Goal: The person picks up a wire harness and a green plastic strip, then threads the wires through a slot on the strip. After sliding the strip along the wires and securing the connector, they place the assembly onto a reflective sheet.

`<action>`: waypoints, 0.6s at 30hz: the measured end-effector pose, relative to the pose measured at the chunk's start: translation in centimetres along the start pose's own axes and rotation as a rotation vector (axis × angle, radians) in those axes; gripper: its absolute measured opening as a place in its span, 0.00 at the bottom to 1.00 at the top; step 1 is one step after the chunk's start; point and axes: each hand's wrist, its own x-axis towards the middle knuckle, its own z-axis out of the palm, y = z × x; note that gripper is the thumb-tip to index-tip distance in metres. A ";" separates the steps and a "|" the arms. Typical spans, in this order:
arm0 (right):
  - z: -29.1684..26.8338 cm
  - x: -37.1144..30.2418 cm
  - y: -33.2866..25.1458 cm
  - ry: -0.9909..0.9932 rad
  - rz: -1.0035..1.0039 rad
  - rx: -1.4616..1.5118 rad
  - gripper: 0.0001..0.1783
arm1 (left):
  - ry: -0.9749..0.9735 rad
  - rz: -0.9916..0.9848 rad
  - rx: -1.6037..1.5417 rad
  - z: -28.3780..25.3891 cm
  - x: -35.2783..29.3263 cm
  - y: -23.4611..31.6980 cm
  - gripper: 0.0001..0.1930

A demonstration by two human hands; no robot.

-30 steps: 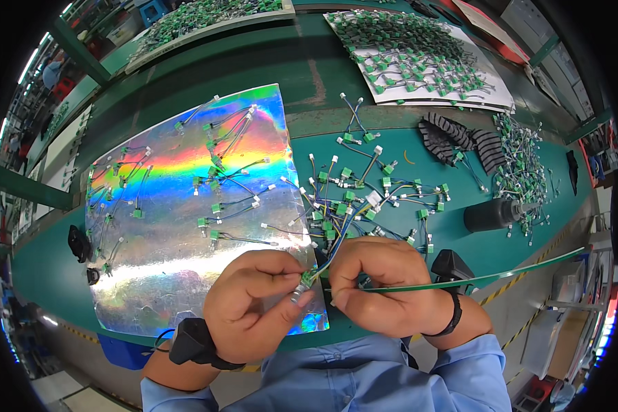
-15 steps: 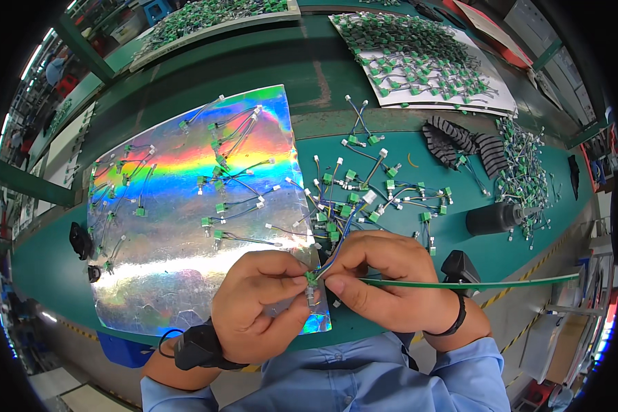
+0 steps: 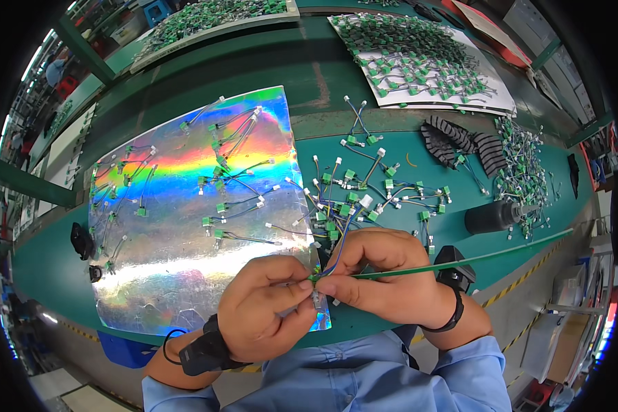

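I pinch a small wire harness (image 3: 333,257) with both hands over the near edge of the green worktop (image 3: 309,69): my left hand (image 3: 268,305) grips its connector end, my right hand (image 3: 384,275) also clamps a thin green rod (image 3: 474,258). A holographic sheet (image 3: 185,206) lies just behind.

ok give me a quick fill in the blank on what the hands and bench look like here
1. Both hands, the left hand and the right hand, meet on a thin ____ rod.
2. The shiny rainbow sheet lies on a ____ benchtop.
3. Each wrist wears a ____ strap.
4. A black cylinder lies to the person's ____.

Missing words: green; green; black; right
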 end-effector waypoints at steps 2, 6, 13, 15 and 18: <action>-0.1 0.0 0.2 -0.018 0.015 0.042 0.08 | 0.000 -0.025 -0.056 0.0 0.0 -0.1 0.21; 0.0 -0.2 0.4 -0.048 0.084 0.136 0.07 | -0.017 -0.018 -0.093 -0.1 0.0 -0.3 0.21; 0.3 -0.1 0.5 -0.057 0.203 0.468 0.06 | 0.074 0.013 -0.151 0.1 0.3 -0.3 0.17; 0.5 0.1 0.3 -0.036 0.201 0.478 0.05 | 0.085 0.004 -0.135 -0.1 0.4 -0.4 0.17; 0.7 0.3 -0.1 0.005 0.195 0.501 0.04 | 0.106 -0.016 -0.102 -0.2 0.3 -0.5 0.17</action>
